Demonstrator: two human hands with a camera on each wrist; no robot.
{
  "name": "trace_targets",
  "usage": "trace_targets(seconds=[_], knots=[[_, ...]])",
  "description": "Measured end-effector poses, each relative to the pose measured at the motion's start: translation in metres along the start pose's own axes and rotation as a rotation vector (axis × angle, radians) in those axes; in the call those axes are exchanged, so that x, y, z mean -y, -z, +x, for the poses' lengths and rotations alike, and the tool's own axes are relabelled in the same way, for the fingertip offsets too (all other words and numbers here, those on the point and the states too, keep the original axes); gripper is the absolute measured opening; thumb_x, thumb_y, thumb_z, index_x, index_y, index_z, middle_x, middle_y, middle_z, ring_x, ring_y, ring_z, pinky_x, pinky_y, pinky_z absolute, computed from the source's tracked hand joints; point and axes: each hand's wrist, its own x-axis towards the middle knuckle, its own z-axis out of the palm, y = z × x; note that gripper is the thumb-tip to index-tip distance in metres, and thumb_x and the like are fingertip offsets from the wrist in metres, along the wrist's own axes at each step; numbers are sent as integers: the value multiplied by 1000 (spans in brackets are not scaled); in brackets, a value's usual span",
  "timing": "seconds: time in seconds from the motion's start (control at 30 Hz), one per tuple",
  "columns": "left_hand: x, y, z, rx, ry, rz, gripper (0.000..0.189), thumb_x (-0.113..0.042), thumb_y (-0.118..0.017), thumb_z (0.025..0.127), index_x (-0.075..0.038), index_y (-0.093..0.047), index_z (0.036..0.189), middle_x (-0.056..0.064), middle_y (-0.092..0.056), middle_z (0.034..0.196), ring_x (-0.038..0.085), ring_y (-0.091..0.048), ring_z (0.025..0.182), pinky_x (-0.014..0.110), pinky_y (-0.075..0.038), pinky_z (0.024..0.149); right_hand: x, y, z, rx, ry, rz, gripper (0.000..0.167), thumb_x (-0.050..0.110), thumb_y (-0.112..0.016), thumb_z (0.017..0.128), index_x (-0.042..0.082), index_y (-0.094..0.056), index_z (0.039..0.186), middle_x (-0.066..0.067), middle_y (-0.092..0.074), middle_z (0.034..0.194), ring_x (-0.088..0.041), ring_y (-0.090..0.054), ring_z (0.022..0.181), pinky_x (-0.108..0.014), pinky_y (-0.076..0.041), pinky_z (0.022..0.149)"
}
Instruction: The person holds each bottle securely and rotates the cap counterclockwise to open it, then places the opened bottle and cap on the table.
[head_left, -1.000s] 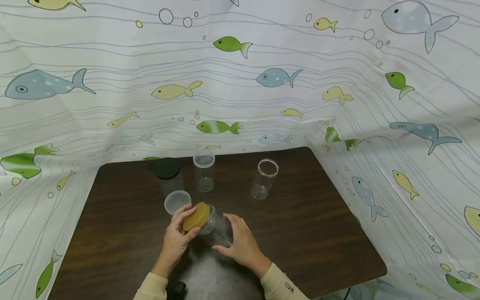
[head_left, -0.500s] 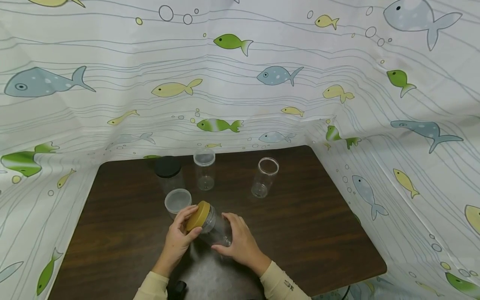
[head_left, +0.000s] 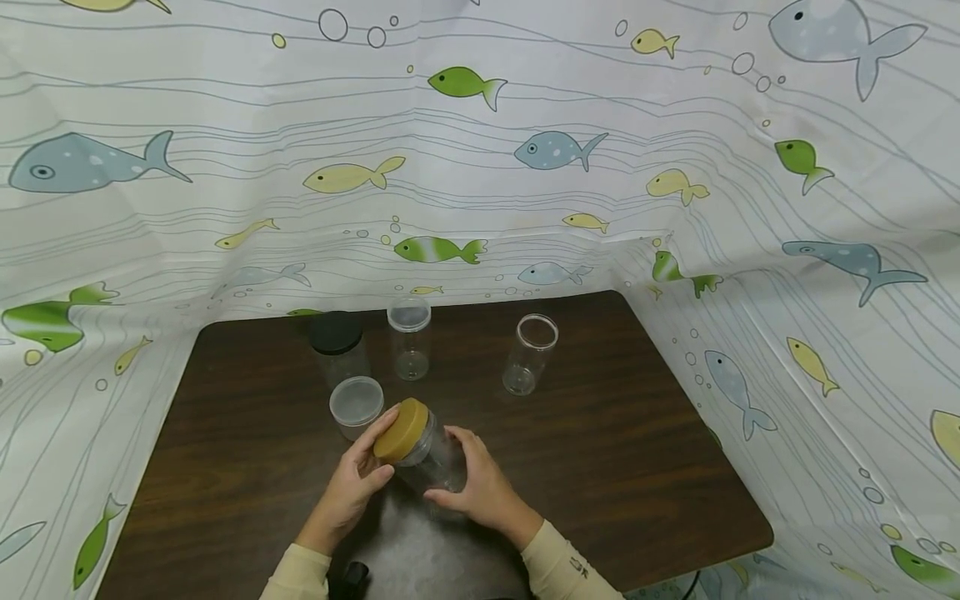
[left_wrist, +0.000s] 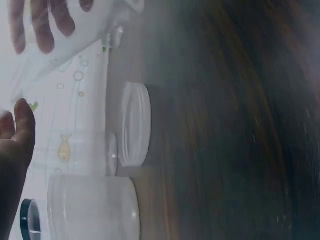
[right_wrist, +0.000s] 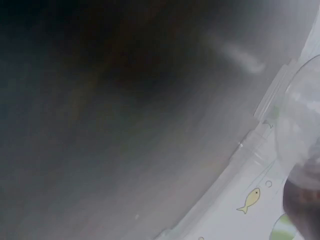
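Note:
A clear jar [head_left: 437, 467] with a mustard-yellow lid [head_left: 402, 431] is held tilted above the near middle of the table, lid toward the upper left. In the head view my right hand [head_left: 487, 487] grips the jar's body around its lower end. My left hand [head_left: 352, 483] is at the lid, fingers extended along its far left edge and thumb held off below it. The left wrist view shows the left thumb [left_wrist: 24, 125] stretched out, with right-hand fingers [left_wrist: 42, 30] behind the clear plastic. The right wrist view catches only part of the jar [right_wrist: 300, 120].
Just beyond my left hand stands a clear jar with a whitish lid [head_left: 356, 402]. A black-lidded jar [head_left: 336, 335], a slim lidded jar [head_left: 409, 350] and an open-topped jar [head_left: 529, 358] stand behind. A pale, low, ring-like piece [left_wrist: 135, 125] lies on the dark table [head_left: 637, 467].
The yellow lid has shifted slightly right and turned a little. My left thumb has come away from the lid as the left hand drew back. The right hand keeps its grip.

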Motion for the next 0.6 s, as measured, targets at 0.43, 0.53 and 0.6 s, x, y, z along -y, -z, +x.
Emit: trace_targets(seconds=[0.43,0.53,0.6], knots=[[0,-4,4,-5,-26,-265,55,-2,-69,95,-9,-40,142,0,-53,142,11,-57,119,23,-48,98,-2,5,-2,195,-59,290,88,30,-80,88,2,-29,154,-9,-41,153,-21,-44,137,-40,-40,111],[-1,-4,4,-39,-27,-295,61,-6,-73,93,-6,-37,143,1,-57,135,10,-60,114,23,-49,96,-1,3,-1,181,-42,288,87,28,-81,86,3,-31,153,-9,-44,151,-20,-46,135,-39,-41,110],[-2,-3,4,-49,-26,-292,64,-9,-74,93,-5,-37,145,2,-57,135,11,-59,115,23,-49,98,-1,3,0,173,-35,279,87,27,-82,85,4,-32,153,-8,-44,150,-19,-46,135,-38,-41,110]])
